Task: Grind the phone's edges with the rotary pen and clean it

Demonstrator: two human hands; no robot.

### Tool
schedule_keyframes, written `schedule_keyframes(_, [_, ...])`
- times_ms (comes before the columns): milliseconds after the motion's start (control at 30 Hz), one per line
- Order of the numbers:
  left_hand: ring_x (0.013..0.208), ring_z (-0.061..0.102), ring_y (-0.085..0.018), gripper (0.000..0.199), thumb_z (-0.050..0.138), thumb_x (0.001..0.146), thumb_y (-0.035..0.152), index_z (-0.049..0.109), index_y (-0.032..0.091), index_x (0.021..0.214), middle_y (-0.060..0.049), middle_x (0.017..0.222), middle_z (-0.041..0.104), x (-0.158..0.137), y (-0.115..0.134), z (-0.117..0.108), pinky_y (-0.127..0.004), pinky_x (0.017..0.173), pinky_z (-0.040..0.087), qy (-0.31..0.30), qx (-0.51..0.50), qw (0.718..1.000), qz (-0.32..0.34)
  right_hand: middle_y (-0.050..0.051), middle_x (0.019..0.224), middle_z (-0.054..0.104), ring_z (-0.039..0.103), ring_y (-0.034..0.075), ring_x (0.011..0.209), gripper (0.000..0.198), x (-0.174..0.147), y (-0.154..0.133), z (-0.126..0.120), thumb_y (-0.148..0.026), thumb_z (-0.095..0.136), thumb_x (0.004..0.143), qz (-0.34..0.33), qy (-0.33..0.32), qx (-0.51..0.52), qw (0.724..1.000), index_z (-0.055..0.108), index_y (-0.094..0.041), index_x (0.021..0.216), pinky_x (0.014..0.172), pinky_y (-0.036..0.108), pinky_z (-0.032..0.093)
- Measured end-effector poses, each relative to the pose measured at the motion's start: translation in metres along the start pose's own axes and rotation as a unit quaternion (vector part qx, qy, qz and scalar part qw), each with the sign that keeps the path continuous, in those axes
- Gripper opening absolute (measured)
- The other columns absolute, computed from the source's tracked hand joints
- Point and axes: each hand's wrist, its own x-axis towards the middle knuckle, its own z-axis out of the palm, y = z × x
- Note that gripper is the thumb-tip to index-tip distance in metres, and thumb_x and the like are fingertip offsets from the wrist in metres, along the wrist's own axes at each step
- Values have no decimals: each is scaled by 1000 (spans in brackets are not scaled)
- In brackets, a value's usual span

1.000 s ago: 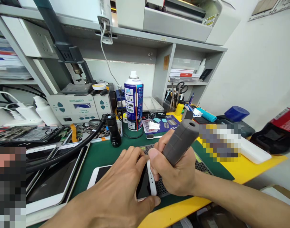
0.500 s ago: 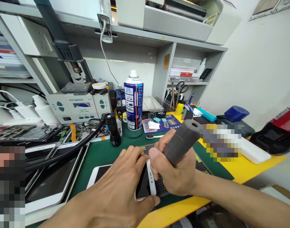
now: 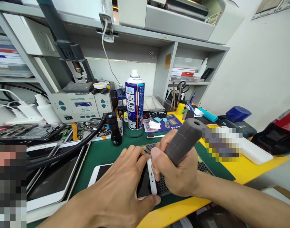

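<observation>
A white-framed smartphone (image 3: pixel 151 177) with a dark screen lies on the desk, its right end over a perforated grey mat (image 3: pixel 162 186). My left hand (image 3: pixel 126 180) spans it, with the thumb on the near edge and the fingers at the far edge, hiding most of the screen. Wrapped round the thick dark grey handle of a tool (image 3: pixel 184 141) is my right hand (image 3: pixel 178 171), close against the phone's right end. The handle tilts up to the right. My fist hides the tool's working end, so its kind cannot be told.
Behind the hands stand a blue spray can (image 3: pixel 135 103) and a black flashlight (image 3: pixel 114 129). A black hose (image 3: pixel 88 139) crosses several tablets (image 3: pixel 57 177) at left. A brush (image 3: pixel 156 136) lies beyond the phone. A white bar-shaped object (image 3: pixel 256 150) rests at right.
The whole view has shifted slightly. Both hands keep the same hold and place at the phone; no clear movement of the tool shows.
</observation>
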Motion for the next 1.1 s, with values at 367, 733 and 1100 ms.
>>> schedule_keyframes(367, [106, 47, -30, 29, 68, 78, 38, 53, 24, 99, -7, 111, 50, 0, 0, 0, -57, 100, 43, 5, 1, 1000, 4, -12, 54, 48, 47, 7, 35, 23, 0, 1, -1, -9, 59, 90, -9, -12, 0, 1000, 44, -25, 85, 39, 25, 34])
schedule_keyframes(733, [104, 45, -30, 32, 68, 79, 41, 52, 24, 100, -6, 108, 47, -2, -1, 1, -58, 101, 40, -8, -1, 1000, -6, -11, 53, 49, 49, 8, 37, 24, 1, 3, -3, -8, 59, 89, -35, -7, -19, 999, 44, -25, 83, 43, 26, 37])
schedule_keyframes(1100, [96, 46, -27, 32, 71, 77, 41, 54, 26, 100, -2, 101, 48, -1, -7, 6, -50, 87, 44, 39, -25, 999, 8, -11, 52, 49, 50, 8, 36, 23, 1, 0, -3, -6, 59, 87, -68, 2, -52, 996, 46, -25, 83, 43, 27, 42])
